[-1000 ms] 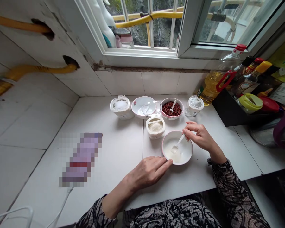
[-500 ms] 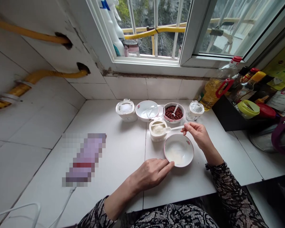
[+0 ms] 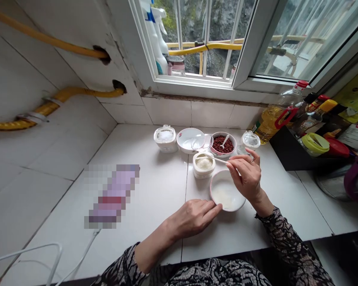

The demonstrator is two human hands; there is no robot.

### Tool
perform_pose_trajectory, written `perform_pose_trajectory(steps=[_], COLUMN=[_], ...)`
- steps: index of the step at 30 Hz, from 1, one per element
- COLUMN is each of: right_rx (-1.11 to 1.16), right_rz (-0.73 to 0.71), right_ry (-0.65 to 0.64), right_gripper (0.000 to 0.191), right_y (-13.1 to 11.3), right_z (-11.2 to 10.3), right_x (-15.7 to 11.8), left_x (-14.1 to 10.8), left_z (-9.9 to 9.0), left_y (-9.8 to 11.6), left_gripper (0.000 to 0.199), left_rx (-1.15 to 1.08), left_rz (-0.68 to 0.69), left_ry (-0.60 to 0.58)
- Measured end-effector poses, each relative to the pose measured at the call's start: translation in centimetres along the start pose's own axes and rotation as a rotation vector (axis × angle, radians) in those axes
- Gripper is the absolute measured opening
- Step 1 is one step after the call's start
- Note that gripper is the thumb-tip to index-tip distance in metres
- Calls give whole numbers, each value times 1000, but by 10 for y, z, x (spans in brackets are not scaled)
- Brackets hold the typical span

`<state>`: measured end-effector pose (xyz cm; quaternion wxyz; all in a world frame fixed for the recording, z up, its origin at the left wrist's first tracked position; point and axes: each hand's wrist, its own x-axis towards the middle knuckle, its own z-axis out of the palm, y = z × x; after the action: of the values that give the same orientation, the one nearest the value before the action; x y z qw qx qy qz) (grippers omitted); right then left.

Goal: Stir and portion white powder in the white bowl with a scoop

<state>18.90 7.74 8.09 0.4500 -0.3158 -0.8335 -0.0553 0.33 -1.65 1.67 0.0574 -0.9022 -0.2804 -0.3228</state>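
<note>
Two hands of ours show above the counter (image 3: 155, 190). Our right hand (image 3: 246, 172) pinches a slim white spoon (image 3: 221, 160) between thumb and fingertips, its far end at the mouth of an open white jar (image 3: 203, 174) of pale granules. Our left hand (image 3: 192, 218), fingers nearly straight and together, touches the near-left rim of a pink-rimmed bowl (image 3: 219, 182); whether it grips, we cannot tell. That bowl, just beside the jar, has pale granules inside. Behind them sits a bowl of dark red grains (image 3: 219, 143).

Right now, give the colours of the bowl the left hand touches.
The bowl is white, pink-rimmed, as the head view shows.
</note>
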Motion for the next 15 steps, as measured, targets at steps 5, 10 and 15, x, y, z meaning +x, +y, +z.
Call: perform_pose_trajectory(steps=[5, 10, 15], right_rx=[140, 251, 165], right_rz=[139, 143, 14], right_ry=[15, -160, -477], right_gripper=[23, 28, 29], right_y=[7, 20, 17], right_z=[-9, -29, -28], right_x=[-1, -3, -14], left_x=[-1, -2, -1], left_z=[2, 2, 1], left_y=[-1, -2, -2], left_gripper=[25, 24, 25], left_rx=[-2, -19, -13], left_rz=[-1, -4, 7], left_ry=[2, -4, -8])
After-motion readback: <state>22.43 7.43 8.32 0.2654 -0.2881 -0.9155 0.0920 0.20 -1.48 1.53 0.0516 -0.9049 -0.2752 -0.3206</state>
